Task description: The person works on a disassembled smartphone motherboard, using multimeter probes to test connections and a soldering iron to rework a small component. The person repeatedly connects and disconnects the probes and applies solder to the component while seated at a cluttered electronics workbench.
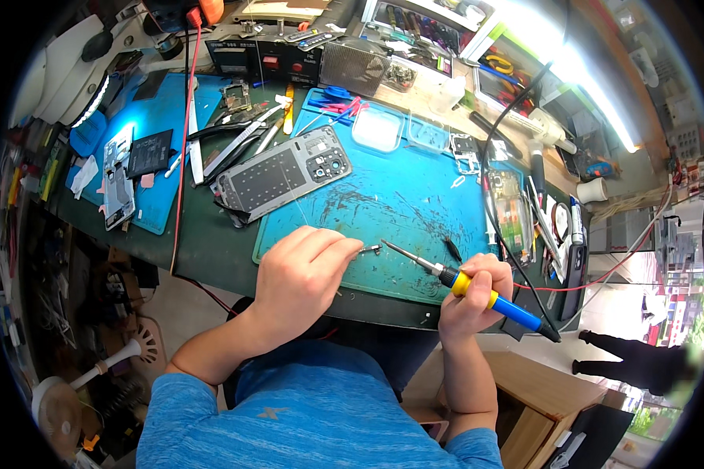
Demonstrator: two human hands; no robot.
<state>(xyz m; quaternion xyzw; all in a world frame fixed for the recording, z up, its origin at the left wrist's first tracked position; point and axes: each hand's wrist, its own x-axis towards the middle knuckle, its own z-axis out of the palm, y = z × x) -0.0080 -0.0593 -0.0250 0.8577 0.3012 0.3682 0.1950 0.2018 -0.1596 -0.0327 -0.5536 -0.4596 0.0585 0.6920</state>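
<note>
Over the front of the blue work mat, my right hand grips a soldering iron with a blue and yellow handle. Its metal tip points up and left. My left hand is closed in a pinch on a small metal part, which sticks out past the fingertips; its exact kind is too small to tell. The iron's tip is close to that part, and I cannot tell whether they touch. Beyond my left hand lies a grey phone housing with its camera openings at the upper right.
A dark phone battery and an opened phone frame lie at the left. Tweezers and other tools are behind the housing. A clear plastic box stands at the mat's back. The iron's black cable arcs over the right side.
</note>
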